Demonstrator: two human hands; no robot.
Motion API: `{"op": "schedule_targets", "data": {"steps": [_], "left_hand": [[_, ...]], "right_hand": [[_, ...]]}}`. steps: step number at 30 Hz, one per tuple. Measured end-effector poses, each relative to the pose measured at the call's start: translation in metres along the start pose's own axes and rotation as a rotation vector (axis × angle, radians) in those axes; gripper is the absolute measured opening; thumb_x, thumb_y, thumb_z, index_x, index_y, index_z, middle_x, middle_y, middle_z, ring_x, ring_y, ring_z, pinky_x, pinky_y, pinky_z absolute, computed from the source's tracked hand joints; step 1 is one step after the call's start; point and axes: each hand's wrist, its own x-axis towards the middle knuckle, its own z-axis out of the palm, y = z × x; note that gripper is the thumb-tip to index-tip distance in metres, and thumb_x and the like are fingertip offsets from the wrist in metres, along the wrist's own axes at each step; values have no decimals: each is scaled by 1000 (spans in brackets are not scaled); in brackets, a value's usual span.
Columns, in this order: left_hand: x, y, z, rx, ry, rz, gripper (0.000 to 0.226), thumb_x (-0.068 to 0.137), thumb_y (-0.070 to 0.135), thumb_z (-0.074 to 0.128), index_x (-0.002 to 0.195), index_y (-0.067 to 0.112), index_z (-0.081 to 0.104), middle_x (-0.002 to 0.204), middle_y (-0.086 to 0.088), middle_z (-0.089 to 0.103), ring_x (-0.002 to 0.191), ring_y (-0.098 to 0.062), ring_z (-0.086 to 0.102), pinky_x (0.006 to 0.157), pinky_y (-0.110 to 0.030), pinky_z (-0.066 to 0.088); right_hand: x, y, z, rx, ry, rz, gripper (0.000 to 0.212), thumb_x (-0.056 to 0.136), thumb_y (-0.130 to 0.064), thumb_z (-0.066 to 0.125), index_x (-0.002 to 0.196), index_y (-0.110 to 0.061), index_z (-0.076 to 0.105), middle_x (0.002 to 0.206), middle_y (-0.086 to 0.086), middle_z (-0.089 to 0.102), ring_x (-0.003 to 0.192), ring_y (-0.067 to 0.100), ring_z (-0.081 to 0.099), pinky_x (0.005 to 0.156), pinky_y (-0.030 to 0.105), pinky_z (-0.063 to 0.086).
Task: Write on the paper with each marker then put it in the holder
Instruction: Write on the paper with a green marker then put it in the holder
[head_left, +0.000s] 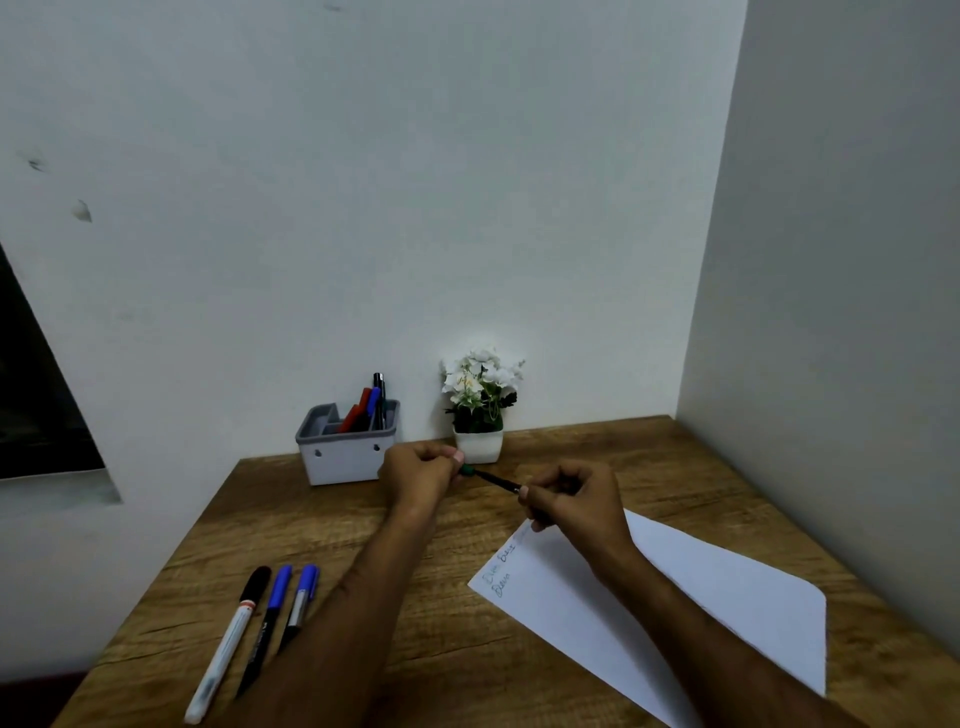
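Note:
Both hands hold one black marker (494, 481) with a green cap above the wooden desk. My left hand (423, 474) pinches the green cap end. The barel's other end sits in my right hand (574, 501), fingers curled round it. Below the right hand lies a white paper (675, 613) with a few handwritten words near its left edge. The grey holder (347, 460) stands at the wall and contains red, blue and black pens. Three markers lie at the desk's front left: a white one with a black cap (228, 644) and two with blue caps (265, 623) (300, 603).
A small white pot of white flowers (480, 410) stands right of the holder, just behind my hands. The desk (322, 525) meets walls at the back and on the right. Its left edge runs diagonally past the lying markers.

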Motion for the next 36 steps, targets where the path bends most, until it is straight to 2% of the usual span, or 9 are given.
{"op": "schedule_targets", "data": {"steps": [5, 8, 10, 12, 16, 20, 26, 33, 36], "left_hand": [[-2, -4, 0, 15, 11, 19, 5, 79, 6, 78, 85, 7, 78, 82, -5, 75, 66, -6, 66, 48, -5, 46], [-3, -4, 0, 38, 7, 37, 7, 77, 8, 81, 83, 10, 78, 83, -4, 75, 76, -13, 70, 70, -20, 56], [-4, -4, 2, 48, -9, 45, 7, 76, 8, 82, 82, 10, 78, 83, -4, 75, 77, -15, 71, 76, -26, 58], [-6, -5, 4, 43, -20, 52, 8, 76, 8, 82, 83, 9, 78, 82, -4, 75, 73, -13, 71, 69, -23, 58], [-9, -5, 3, 30, -2, 26, 7, 77, 8, 80, 84, 9, 77, 80, -3, 74, 66, -7, 66, 46, -5, 45], [-10, -5, 2, 16, 10, 4, 7, 77, 8, 80, 84, 10, 78, 82, -3, 75, 69, -7, 66, 55, -12, 48], [-16, -1, 10, -54, -64, 25, 9, 77, 1, 79, 85, 3, 77, 79, -6, 73, 64, -5, 64, 46, -6, 45], [-12, 1, 16, -232, -26, -34, 17, 73, 8, 84, 90, 9, 79, 87, -3, 75, 67, -1, 61, 48, 0, 41], [-11, 2, 18, -261, 2, -18, 19, 74, 12, 84, 92, 12, 80, 91, -3, 77, 68, -2, 60, 56, 0, 37]], "right_hand": [[0, 0, 0, -27, 3, 0, 5, 82, 7, 77, 79, 5, 75, 72, 17, 75, 58, 26, 72, 56, 34, 62], [-1, 2, 1, -32, -2, -10, 5, 82, 8, 77, 78, 5, 76, 73, 17, 75, 60, 25, 73, 56, 32, 62], [-1, 2, 1, -38, 0, -15, 5, 82, 8, 77, 79, 4, 76, 71, 17, 74, 60, 27, 74, 57, 34, 63], [-1, 1, 2, -42, 4, -13, 4, 82, 7, 77, 80, 4, 75, 70, 16, 75, 61, 29, 74, 59, 37, 65], [1, 1, 3, -36, 5, -7, 4, 83, 6, 77, 81, 3, 75, 72, 16, 75, 61, 28, 74, 62, 38, 65], [0, 1, 4, -50, -8, -23, 6, 84, 3, 78, 80, 0, 76, 70, 15, 75, 61, 28, 74, 61, 40, 65], [2, 5, 15, -76, -27, -59, 11, 86, 0, 77, 78, -6, 75, 67, 12, 75, 60, 30, 74, 62, 47, 64], [5, -3, 21, -25, -1, -50, 12, 86, 5, 75, 75, 1, 73, 67, 16, 74, 55, 20, 70, 55, 32, 60], [6, -5, 26, 24, 7, -46, 12, 87, 7, 74, 75, 4, 72, 65, 17, 72, 53, 17, 68, 52, 27, 56]]}}
